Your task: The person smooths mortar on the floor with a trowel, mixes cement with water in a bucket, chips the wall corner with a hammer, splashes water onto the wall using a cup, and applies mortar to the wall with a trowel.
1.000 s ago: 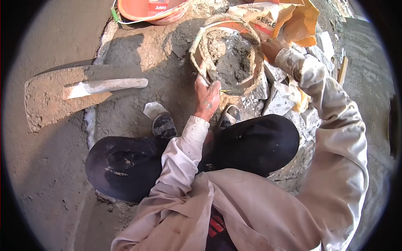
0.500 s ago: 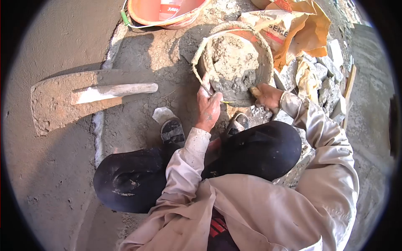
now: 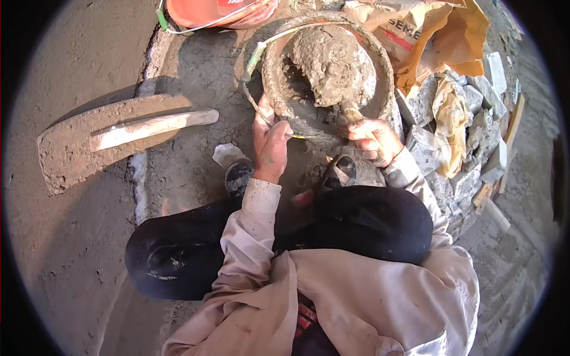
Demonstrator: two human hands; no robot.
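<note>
- head view: mortar bucket (image 3: 389, 77) just beyond the sandals (image 3: 340, 172), between both hands
- at the near left rim, left hand (image 3: 271, 142) closed, fingers curled over the edge, apparently with the wire handle also in its grasp
- at the near right rim, right hand (image 3: 377, 141) wrapped firmly around a tool grip (image 3: 351, 113); blade hidden, so no telling its shape
- just changed: mortar lump (image 3: 333, 64) heaped up at the end of that grip, with a dark hollow to its left; half a second ago, a broad mass across the bucket
- meaning, as a judgement: a load now gathered by the right hand, with the bucket steadied by the left
- far left, orange bucket (image 3: 260, 16); far right, torn paper bag (image 3: 454, 44), with rubble (image 3: 424, 151) nearer
- well to the left, broad crusted board (image 3: 68, 148) with a wooden grip (image 3: 154, 127), apart from both hands
</note>
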